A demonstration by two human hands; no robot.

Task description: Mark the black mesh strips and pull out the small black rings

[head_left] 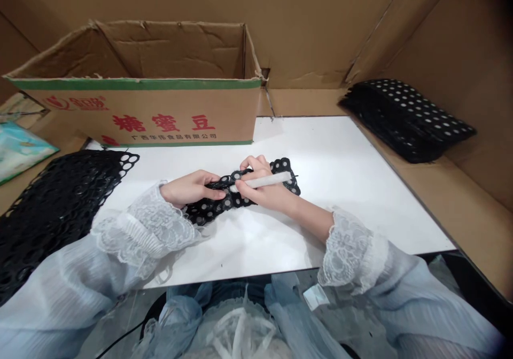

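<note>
Over the white board, a black strip with rows of pale round dots (206,209) is held between thumb and fingers of my left hand (190,188). My right hand (266,188) is closed around a white pen-like tool (272,180), whose lower end meets the strip close to my left thumb. The tool's tip is too small to make out. Behind my right hand, the far end of the strip sticks out. Part of the strip is hidden under my fingers.
An open cardboard box (180,110) with red lettering stands at the back left. Black mesh sheets with open holes (52,204) lie on the left. A stack of black dotted sheets (412,118) sits at the right. A blue-green packet (24,148) lies far left on the white board's (360,204) side.
</note>
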